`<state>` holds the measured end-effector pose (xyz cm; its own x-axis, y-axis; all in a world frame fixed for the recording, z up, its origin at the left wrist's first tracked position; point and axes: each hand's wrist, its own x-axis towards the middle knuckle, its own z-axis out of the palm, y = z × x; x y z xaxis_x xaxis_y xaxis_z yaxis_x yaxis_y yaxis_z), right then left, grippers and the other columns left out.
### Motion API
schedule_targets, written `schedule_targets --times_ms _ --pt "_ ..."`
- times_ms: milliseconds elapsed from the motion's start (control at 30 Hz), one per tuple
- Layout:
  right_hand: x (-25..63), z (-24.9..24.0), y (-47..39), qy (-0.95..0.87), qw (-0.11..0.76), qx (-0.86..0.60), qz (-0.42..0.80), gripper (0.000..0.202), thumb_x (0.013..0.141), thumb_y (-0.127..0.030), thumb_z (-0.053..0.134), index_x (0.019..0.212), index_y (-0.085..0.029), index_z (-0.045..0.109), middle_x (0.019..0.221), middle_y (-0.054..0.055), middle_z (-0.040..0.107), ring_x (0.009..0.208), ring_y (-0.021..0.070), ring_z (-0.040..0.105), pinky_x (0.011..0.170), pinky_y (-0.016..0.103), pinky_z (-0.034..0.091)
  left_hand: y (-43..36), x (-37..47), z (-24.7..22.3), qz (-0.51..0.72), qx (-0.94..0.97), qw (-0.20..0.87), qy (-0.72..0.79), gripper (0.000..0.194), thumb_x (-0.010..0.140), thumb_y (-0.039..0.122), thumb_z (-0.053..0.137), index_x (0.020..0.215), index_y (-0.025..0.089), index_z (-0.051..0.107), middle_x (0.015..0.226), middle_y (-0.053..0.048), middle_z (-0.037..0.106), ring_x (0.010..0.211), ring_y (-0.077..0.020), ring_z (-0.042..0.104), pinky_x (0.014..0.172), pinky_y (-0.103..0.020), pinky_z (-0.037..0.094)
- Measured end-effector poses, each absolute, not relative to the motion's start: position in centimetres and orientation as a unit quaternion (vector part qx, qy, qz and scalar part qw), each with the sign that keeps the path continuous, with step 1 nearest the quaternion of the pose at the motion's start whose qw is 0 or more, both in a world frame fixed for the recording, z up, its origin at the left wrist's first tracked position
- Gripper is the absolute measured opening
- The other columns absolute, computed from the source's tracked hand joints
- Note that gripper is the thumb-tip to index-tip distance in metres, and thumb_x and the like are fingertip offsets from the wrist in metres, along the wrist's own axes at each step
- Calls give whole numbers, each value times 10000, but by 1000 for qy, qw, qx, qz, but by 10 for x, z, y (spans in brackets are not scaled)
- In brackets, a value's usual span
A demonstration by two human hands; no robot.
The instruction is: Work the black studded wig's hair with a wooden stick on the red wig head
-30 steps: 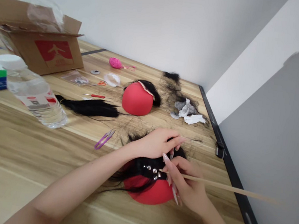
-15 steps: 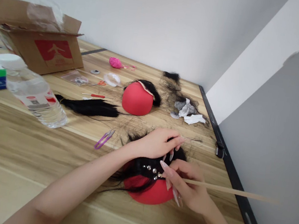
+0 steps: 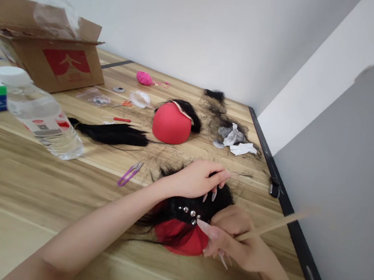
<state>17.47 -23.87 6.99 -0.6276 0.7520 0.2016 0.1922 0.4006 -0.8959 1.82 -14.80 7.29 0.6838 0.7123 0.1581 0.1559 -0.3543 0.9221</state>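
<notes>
A red dome lies near the front of the table, partly covered with black hair and pinned with several silver pin heads. My left hand rests over the top of the hair, fingers bent and thumb and forefinger pressed together; what they pinch, perhaps fine strands, is too small to name. At the dome's right edge is my right hand, closed around a thin, pale wooden stick that points up to the right, blurred at its end. Its thumb tip is beside the pin heads.
Behind stand a second red dome with hair, a black hair bundle and purple snips. At left are a water bottle and a cardboard box. Crumpled tissue lies at back right, near the wall.
My right hand has turned, and the stick's far end has swung upward and nearer. The stick's near end no longer shows by the pin heads. My left hand has hardly moved.
</notes>
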Motion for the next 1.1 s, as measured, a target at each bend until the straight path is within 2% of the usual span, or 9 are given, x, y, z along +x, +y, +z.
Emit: schedule_targets --times_ms 100,200,300,400,500,600,733,1100 --pt "177 67 -240 -753 302 -313 494 609 1023 -369 461 465 -209 646 411 15 591 375 93 495 447 231 403 -148 18 73 280 774 496 277 351 1011 379 421 746 170 517 621 42 569 408 -61 517 445 -179 414" --pt "179 60 -241 -690 351 -350 528 681 1018 -412 467 367 -225 541 326 -12 479 336 77 397 455 237 391 -148 18 73 284 778 488 274 351 1010 374 421 740 172 519 626 42 573 419 -66 510 484 -199 432" --pt "180 52 -239 -609 410 -393 555 694 990 -551 442 391 -219 559 310 -12 436 306 74 335 365 228 301 -147 18 72 293 785 472 274 352 1007 365 428 727 175 526 636 36 576 489 -86 522 543 -218 440" --pt "179 48 -234 -551 449 -416 568 625 939 -633 477 521 -189 611 346 -17 476 283 72 353 295 205 236 -146 18 72 305 792 453 275 356 996 352 452 696 176 525 651 27 572 598 -112 539 608 -232 436" --pt "176 53 -231 -543 452 -426 565 454 900 -586 598 697 -180 624 435 -32 568 300 72 450 289 168 297 -146 18 73 312 797 439 273 360 990 339 462 674 176 516 670 22 572 678 -128 547 661 -244 426" --pt "171 62 -231 -568 428 -441 547 355 873 -500 685 737 -180 611 482 -37 602 331 69 505 312 150 363 -146 18 74 311 801 435 270 365 992 346 456 676 175 520 679 19 578 700 -133 547 683 -252 424" --pt "166 68 -234 -585 417 -464 518 341 853 -468 715 708 -180 601 469 -52 567 338 60 488 336 150 391 -147 18 75 307 802 434 274 365 995 346 438 685 177 531 667 18 581 691 -135 543 694 -258 431" --pt "169 58 -236 -615 412 -453 497 391 908 -507 623 703 -175 604 458 -53 524 325 54 428 331 158 328 -147 18 76 298 800 437 283 346 998 322 432 707 176 546 651 20 591 674 -131 550 679 -244 435"
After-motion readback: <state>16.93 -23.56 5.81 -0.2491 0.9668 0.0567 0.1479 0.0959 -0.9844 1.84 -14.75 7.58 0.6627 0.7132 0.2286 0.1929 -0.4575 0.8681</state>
